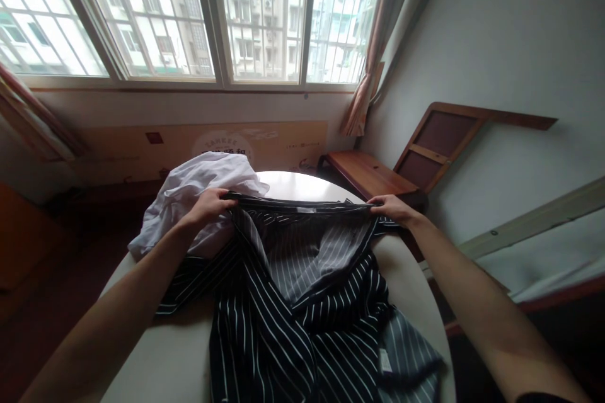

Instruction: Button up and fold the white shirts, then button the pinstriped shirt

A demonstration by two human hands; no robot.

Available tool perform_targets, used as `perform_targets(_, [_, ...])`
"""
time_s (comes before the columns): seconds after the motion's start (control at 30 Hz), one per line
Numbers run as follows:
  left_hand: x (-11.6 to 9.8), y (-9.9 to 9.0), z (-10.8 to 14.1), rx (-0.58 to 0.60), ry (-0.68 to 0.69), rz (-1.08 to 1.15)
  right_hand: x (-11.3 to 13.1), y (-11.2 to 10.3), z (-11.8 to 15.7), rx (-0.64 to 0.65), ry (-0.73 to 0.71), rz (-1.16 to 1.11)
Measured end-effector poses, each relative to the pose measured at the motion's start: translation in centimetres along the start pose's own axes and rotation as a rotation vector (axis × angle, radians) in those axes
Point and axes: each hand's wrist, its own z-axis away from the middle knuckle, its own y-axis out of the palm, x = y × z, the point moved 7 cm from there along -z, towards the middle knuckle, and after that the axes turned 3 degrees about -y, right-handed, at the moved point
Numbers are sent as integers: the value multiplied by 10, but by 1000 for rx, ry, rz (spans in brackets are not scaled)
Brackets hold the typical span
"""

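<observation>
A black top with thin white stripes (283,340) lies spread over a round white table (142,359), its V-shaped opening facing up. My left hand (212,203) is closed on the left end of the top's upper edge. At the right end of that edge, the fingers of my right hand (390,206) pinch the cloth. Between both hands the edge is stretched nearly straight and raised, with a small pale label at its middle. One lower corner is turned over, showing the greyer inside and a white tag (385,360). Beside my left hand sits a crumpled white cloth (203,170).
Behind the table stands a long printed board (283,138) below barred windows (265,19). A brown wooden bench (371,173) is at the back right, near a wooden frame (435,145) against the wall. Curtains (366,94) hang at both sides.
</observation>
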Motion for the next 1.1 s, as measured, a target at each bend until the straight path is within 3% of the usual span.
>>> perform_targets(0.07, [1, 0, -1, -44, -29, 47, -8, -1, 3, 24, 69, -80])
perform_targets(0.17, [-6, 5, -7, -143, -26, 73, -4, -2, -1, -60, 89, -211])
perform_targets(0.3, [-35, 30, -34, -204, -38, 129, 45, 7, -25, -380, -49, -303])
perform_targets(0.4, [-70, 55, -58, -313, 28, 49, 96, 40, -41, -499, -188, -45])
perform_targets(0.47, [-89, 81, -71, -277, 86, -48, 123, 80, -47, -366, -325, 153])
perform_targets(0.57, [-88, 122, -72, -68, 137, -164, 123, 134, -39, -175, -403, 233])
perform_targets(0.63, [-75, 138, -55, 33, 221, -319, 107, 154, -23, -100, -417, 253])
perform_targets(0.73, [-52, 143, -5, 75, 401, -617, 76, 166, 17, 8, -449, 310])
perform_targets(0.87, [-21, 142, 82, 121, 514, -837, 38, 175, 105, 261, -590, 638])
perform_targets(0.97, [3, 156, 135, 329, 567, -886, 13, 189, 178, 536, -685, 768])
perform_targets(1.03, [20, 164, 152, 447, 546, -881, 1, 198, 212, 635, -678, 807])
perform_targets(1.1, [33, 165, 154, 507, 532, -861, -6, 207, 229, 648, -648, 834])
